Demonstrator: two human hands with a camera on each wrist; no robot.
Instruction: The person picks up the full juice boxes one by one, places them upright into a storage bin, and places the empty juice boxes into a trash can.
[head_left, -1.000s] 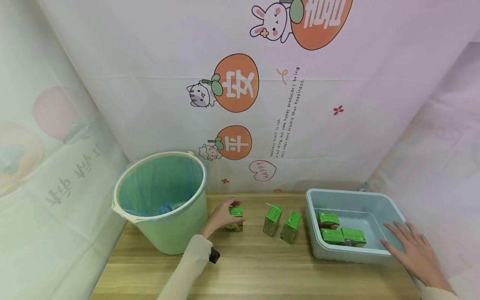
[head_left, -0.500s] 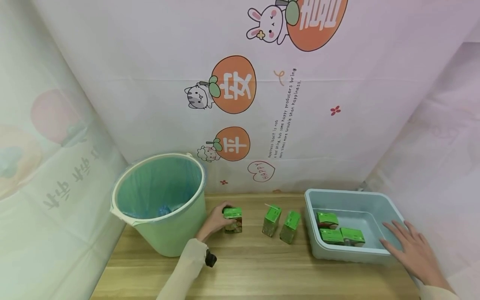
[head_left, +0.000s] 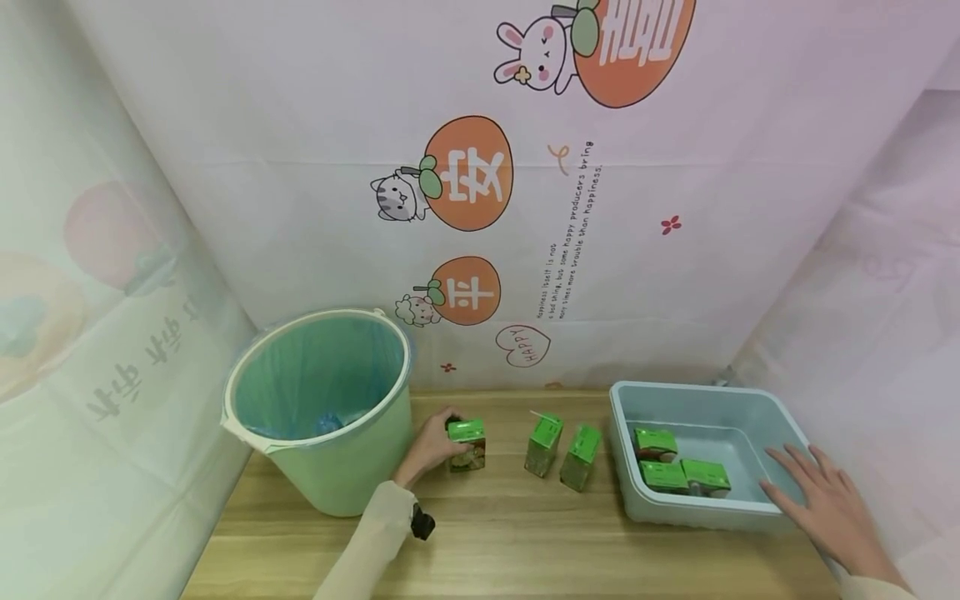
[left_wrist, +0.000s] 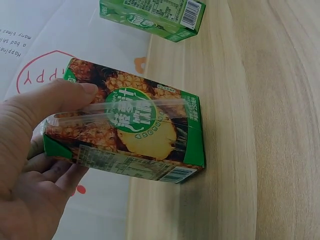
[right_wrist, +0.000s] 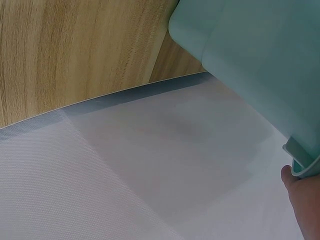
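Observation:
My left hand (head_left: 431, 446) grips a small juice box (head_left: 468, 429) with a green top, left of the table's middle. In the left wrist view, the juice box (left_wrist: 142, 117) shows pineapple pictures and a wrapped straw along its front. The thumb presses that front face, while the other fingers go behind the box and are partly hidden. My right hand (head_left: 828, 500) rests with spread, fairly straight fingers on the right rim of a pale blue plastic basin (head_left: 633, 504). The right wrist view catches only part of this hand (right_wrist: 305, 200) at the basin's lip.
Two more juice boxes, one (head_left: 543, 446) with a straw on top and another (head_left: 581, 457), stand between the held one and the basin. Several green-topped boxes (head_left: 663, 475) sit inside the basin. A light green bucket (head_left: 356, 471) with a blue liner stands left. Printed cloth (head_left: 600, 250) hangs behind.
My left hand has come down from above the juice box to its left side and now grips it. The right hand has stayed on the basin rim.

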